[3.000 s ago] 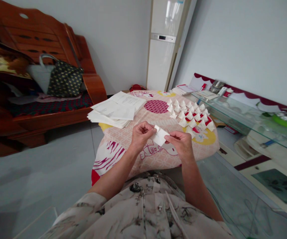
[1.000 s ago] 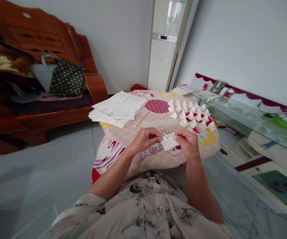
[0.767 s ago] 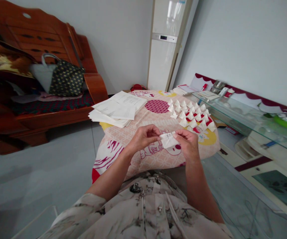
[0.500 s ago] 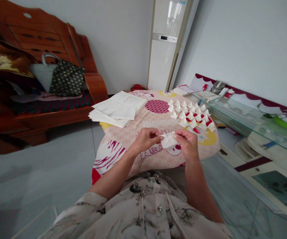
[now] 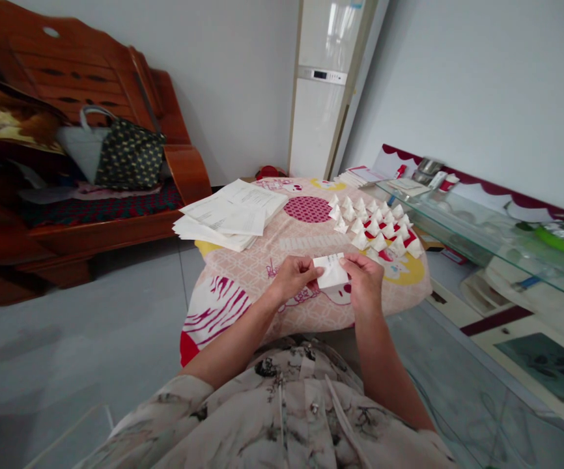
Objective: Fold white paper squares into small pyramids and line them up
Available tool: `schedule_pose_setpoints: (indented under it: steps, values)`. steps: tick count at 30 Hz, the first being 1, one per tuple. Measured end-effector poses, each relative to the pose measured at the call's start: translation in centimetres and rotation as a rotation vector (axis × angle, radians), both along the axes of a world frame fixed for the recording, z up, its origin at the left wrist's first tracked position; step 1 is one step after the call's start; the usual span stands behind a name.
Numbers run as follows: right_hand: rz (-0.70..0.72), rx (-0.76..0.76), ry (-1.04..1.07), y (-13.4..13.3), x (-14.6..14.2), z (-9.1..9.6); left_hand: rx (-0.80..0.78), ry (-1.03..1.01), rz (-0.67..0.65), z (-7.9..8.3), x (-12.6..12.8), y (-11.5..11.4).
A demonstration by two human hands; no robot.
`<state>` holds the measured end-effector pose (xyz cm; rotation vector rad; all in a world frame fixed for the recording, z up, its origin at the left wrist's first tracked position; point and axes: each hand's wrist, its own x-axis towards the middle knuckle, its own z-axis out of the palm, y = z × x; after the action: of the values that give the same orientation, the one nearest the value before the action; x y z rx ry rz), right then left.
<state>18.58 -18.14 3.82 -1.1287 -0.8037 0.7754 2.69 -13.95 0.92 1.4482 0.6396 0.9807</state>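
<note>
If pulled too hard, the small white square of folded paper [image 5: 331, 273] could rip.
Above the pink patterned cloth [image 5: 250, 270], the bare left hand [image 5: 294, 279] pinches its left edge and the bare right hand [image 5: 366, 279] pinches its right edge, fingers closed tight. A slip could crease it crooked; a bump could tip the little pointy white paper shapes [image 5: 388, 230] nearby.

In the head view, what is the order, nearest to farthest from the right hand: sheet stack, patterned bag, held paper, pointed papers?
1. Held paper, in the right hand.
2. Pointed papers, just beyond.
3. Sheet stack, left.
4. Patterned bag, far left.
</note>
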Motion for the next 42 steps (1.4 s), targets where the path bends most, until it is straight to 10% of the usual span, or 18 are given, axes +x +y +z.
schedule_pose_setpoints:
  steps: [16,25,34,42]
  values:
    - [-0.096,-0.045,0.218,1.0,-0.5,-1.2,-0.071,0.153,-0.043,0.1,0.0,0.0]
    - [0.122,-0.044,0.130,1.1,-0.1,-1.6,-0.026,-0.029,0.067,0.2,-0.1,0.4]
    - [0.096,-0.083,-0.147,0.9,-0.4,-1.5,0.726,0.361,0.707,0.7,-0.6,-0.3]
    - [0.163,-0.126,0.014,0.2,-1.1,-0.6,1.149,0.409,0.572,-0.5,0.8,-1.5]
